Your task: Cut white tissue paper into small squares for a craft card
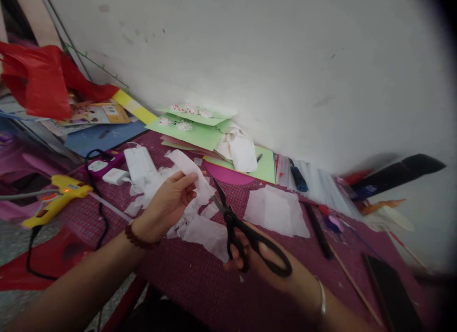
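Note:
My left hand pinches a strip of white tissue paper between thumb and fingers. In my right hand is a pair of black-handled scissors, fingers through the loops. The scissor blades are parted and point up towards the strip; whether they touch it I cannot tell. Cut white scraps lie on the table beneath both hands. Right of the scissors rests a flat stack of white tissue sheets.
A yellow glue gun with a lit orange light lies left, its black cord trailing. Behind are green cards with paper blossoms, a blue utility knife and clear plastic sleeves. A dark phone-like slab sits at the right.

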{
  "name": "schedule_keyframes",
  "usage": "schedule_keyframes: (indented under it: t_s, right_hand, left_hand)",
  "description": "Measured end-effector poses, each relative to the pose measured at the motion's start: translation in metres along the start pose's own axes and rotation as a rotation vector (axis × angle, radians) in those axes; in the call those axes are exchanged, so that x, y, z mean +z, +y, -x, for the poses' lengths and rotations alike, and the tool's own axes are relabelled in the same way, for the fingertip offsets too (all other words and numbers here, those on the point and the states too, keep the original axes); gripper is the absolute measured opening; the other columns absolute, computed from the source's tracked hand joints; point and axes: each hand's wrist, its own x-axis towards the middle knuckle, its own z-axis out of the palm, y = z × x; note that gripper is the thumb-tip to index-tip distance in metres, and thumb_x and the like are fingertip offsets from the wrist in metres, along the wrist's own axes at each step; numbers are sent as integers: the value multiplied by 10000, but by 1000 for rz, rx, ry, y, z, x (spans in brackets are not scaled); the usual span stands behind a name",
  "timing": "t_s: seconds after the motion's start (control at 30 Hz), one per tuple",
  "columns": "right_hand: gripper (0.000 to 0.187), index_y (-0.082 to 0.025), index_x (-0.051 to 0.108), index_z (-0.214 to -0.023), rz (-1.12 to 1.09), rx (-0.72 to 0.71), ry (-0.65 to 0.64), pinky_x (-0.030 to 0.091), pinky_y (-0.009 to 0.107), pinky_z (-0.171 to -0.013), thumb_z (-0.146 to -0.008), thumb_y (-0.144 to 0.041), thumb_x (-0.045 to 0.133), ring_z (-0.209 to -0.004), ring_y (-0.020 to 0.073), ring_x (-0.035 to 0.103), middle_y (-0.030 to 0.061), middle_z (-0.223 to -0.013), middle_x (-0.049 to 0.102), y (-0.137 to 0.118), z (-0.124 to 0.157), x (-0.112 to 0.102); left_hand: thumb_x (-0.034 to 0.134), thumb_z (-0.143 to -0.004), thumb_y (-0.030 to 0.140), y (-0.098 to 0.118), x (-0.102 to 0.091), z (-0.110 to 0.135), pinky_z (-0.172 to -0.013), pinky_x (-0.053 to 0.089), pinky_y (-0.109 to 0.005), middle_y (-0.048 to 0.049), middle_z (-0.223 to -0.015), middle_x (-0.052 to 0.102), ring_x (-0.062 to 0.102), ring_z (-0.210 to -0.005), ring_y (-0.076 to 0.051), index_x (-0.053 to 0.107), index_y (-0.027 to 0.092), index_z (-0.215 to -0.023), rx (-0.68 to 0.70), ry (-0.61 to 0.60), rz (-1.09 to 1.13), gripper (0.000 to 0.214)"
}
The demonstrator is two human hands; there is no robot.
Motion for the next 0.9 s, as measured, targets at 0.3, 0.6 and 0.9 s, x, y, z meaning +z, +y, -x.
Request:
schedule_keyframes:
  t_s: [0.3, 0.6, 0.9]
  right_hand:
    - [559, -190, 562, -1250, -200, 18, -85, 538, 439, -913, -836, -525, 732, -733, 128, 602, 42, -915, 637, 0, -3, 0]
    - [417, -196, 550, -1148, -55, -63, -20, 395, 147, -386, -941, -557, 581, -412, 28, 356, -39, -722, 548, 8, 1, 9]
    - [600, -212, 583, -1286, -178, 54, -92, 504, 279, -642, -868, -641, 618, -599, 98, 531, 32, -886, 615, 8, -3, 16]
  left_hand:
    - [801, -709, 117, -14, 3, 11, -489, 486, -159, 17, -724, 672, 580, -554, -66, 671, 134, -799, -31, -71, -45, 159]
    - [812, -692, 106, -15, -1, 11, -475, 482, -167, 24, -688, 661, 575, -510, -66, 647, 140, -777, -43, -54, -60, 189]
    - [831, -694, 166, -16, -11, 16, -567, 526, -200, -4, -718, 682, 631, -593, -97, 663, 127, -770, -69, -100, -51, 188]
